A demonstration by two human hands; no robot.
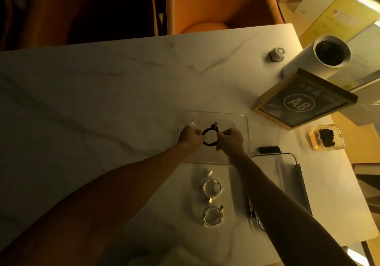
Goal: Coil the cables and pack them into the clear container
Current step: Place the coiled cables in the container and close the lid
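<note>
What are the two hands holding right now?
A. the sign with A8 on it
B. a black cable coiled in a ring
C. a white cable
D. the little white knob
B: the left hand and right hand each pinch a side of the black cable, looped in a ring over the clear container.

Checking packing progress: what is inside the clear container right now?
Over the container, both hands hold a coiled black cable. No other cable shows inside; the hands cover part of its floor. Two white coils lie outside.
</note>
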